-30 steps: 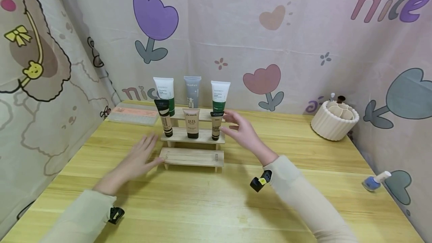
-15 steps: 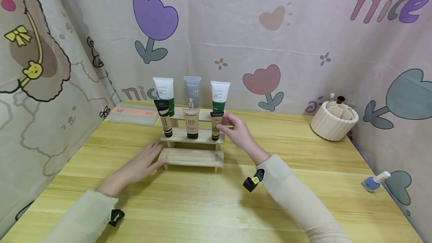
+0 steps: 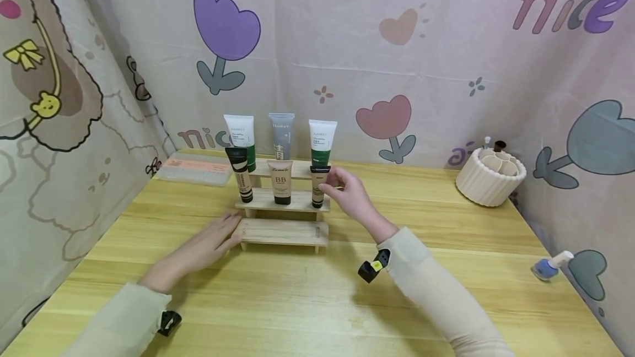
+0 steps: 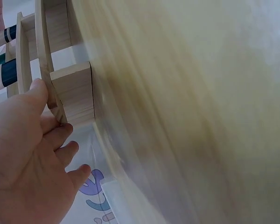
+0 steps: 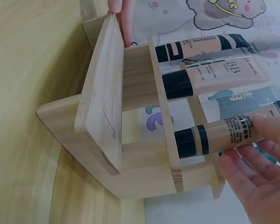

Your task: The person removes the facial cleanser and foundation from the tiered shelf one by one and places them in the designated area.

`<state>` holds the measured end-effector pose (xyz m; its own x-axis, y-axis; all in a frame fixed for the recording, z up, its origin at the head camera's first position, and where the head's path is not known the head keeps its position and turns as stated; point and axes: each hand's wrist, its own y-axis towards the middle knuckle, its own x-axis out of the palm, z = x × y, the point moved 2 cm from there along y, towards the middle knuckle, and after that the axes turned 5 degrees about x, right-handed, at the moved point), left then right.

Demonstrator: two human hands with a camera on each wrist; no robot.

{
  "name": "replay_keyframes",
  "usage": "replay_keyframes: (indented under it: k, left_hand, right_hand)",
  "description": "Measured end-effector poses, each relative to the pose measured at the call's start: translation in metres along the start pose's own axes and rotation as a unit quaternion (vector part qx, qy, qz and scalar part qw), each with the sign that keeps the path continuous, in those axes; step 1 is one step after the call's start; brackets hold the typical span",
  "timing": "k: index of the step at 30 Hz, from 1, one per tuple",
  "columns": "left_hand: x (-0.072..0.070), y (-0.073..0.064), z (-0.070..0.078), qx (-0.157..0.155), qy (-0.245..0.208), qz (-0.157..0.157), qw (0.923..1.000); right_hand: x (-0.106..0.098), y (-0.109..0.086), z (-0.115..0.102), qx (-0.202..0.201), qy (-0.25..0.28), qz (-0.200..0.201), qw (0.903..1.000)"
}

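Observation:
A three-step wooden display stand [image 3: 283,230] stands on the table, its lowest step bare. My left hand [image 3: 203,244] holds the left end of that step, thumb at the front edge and fingers along the side. In the left wrist view, the thumb [image 4: 37,95] lies against the board. On the middle step, my right hand [image 3: 352,200] pinches a small beige foundation tube [image 5: 233,133] with a black cap, which stands cap down. Beside it are a pink BB cream tube [image 3: 281,180] and a black-and-beige tube [image 3: 241,178].
Two white-and-green tubes, one on the left [image 3: 240,131] and one on the right [image 3: 322,139], flank a grey-blue tube [image 3: 281,134] on the top step. A flat clear case [image 3: 193,169] lies back left. A ribbed white brush holder [image 3: 488,183] and blue nail polish [image 3: 545,269] stand right.
My right hand has moved slightly left, and its thumb and fingers have come together on the small beige tube. My left hand has moved in against the stand's left end.

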<state>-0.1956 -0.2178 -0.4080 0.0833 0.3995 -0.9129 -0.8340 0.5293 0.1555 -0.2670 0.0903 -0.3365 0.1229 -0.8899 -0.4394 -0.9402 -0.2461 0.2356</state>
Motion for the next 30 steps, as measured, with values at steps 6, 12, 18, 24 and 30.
replay_keyframes:
  k: [6, 12, 18, 24, 30]
  left_hand:
    - [-0.001, -0.001, 0.001, -0.003, -0.007, -0.001, 1.0]
    - [-0.003, -0.001, 0.001, -0.003, -0.01, -0.005, 0.9999]
    - [-0.002, -0.001, 0.0, -0.001, -0.01, -0.007, 0.9999]
    - [-0.002, 0.0, 0.001, -0.002, -0.007, -0.01, 0.9999]
    - [-0.003, 0.0, 0.002, 0.001, -0.005, -0.006, 1.0]
  right_hand:
    - [-0.013, -0.006, 0.002, -0.001, -0.016, 0.008, 0.9998]
    - [-0.036, -0.014, -0.004, 0.003, -0.003, 0.016, 0.9999]
    - [-0.062, -0.005, 0.017, 0.028, 0.037, 0.028, 0.9985]
    - [-0.08, 0.003, 0.04, 0.054, 0.051, 0.043, 0.9963]
    - [-0.084, 0.008, 0.068, 0.108, 0.048, 0.061, 0.9911]
